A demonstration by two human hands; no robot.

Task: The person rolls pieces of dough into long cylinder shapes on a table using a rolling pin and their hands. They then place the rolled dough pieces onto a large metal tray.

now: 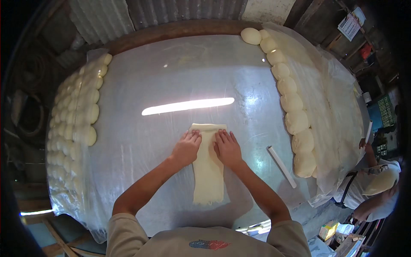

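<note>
Left hand point(187, 145) with fingers bunched, right hand point(227, 146) slightly spread, both on the far end of the dough strip point(208, 171), likely keeping that edge even; can't tell if thumbs pinch! Soft, flat dough trails nearer between them on the shiny counter point(128, 167). Right of the right hand: smooth white rod point(281, 167), then plump dough balls point(296, 122) edging clear plastic point(332, 115), probably against drying.

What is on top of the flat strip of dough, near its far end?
The left hand at the left edge and the right hand at the right edge rest on the dough strip. The dough directly beneath them is covered and cannot be seen.
</note>
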